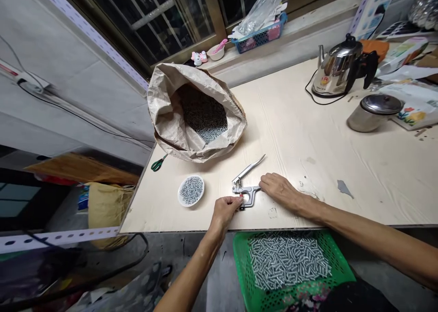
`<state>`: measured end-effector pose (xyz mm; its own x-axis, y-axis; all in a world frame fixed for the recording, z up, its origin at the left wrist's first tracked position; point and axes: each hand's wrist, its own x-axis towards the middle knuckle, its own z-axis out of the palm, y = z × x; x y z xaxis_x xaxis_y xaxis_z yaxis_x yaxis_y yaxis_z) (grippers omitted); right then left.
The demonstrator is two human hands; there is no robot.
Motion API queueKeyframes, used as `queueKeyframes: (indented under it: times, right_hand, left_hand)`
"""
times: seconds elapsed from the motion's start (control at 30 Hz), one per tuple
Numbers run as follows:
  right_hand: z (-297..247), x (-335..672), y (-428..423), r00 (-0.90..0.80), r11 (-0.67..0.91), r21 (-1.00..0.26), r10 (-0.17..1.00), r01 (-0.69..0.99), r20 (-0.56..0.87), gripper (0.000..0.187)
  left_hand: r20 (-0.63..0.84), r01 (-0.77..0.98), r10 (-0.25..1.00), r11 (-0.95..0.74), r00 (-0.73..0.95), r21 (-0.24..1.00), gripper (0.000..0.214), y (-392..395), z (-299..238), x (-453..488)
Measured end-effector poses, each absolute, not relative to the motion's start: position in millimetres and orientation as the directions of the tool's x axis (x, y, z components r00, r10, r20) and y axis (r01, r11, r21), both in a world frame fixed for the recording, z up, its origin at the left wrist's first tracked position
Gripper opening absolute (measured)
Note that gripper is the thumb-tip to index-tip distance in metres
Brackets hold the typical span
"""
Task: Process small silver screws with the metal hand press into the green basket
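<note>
A grey metal hand press lies on the table, its silver lever raised at an angle above the frame and a small spring at the joint. My right hand is closed on the end of its grey handle. The fingers of my left hand are pinched together at the press's jaw, beside a small red part. What they pinch is too small to make out. Left of the press stands a white bowl full of small silver metal pieces, apart from both hands.
A large paper sack of metal pieces stands open behind the bowl, near green-handled scissors. Below the table edge sits a green basket of similar pieces. A kettle and a lidded metal canister stand at the right.
</note>
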<state>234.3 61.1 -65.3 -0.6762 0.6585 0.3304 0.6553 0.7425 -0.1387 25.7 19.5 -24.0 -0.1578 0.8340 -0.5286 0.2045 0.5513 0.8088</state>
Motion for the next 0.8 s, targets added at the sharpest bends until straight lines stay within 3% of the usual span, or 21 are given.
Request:
queueKeyframes:
  times: [0.33,0.6,0.8]
  right_hand:
    - [-64,235,60,-0.663,0.738,-0.148,0.661,0.658,0.351,0.025]
    - [-60,237,62,-0.682,0.743,-0.21,0.667,0.635,0.299,0.025]
    - [-60,238,61,-0.689,0.746,-0.218,0.665,0.629,0.288,0.026]
  left_hand:
    - [-0.533,0.399,0.827,0.556,-0.178,0.73,0.044,28,-31,20]
    - [-0.69,0.495,0.724,0.593,0.018,0.635,0.043,45,-21,13]
    - [-0.701,0.499,0.713,0.597,0.028,0.628,0.038,46,-17,12]
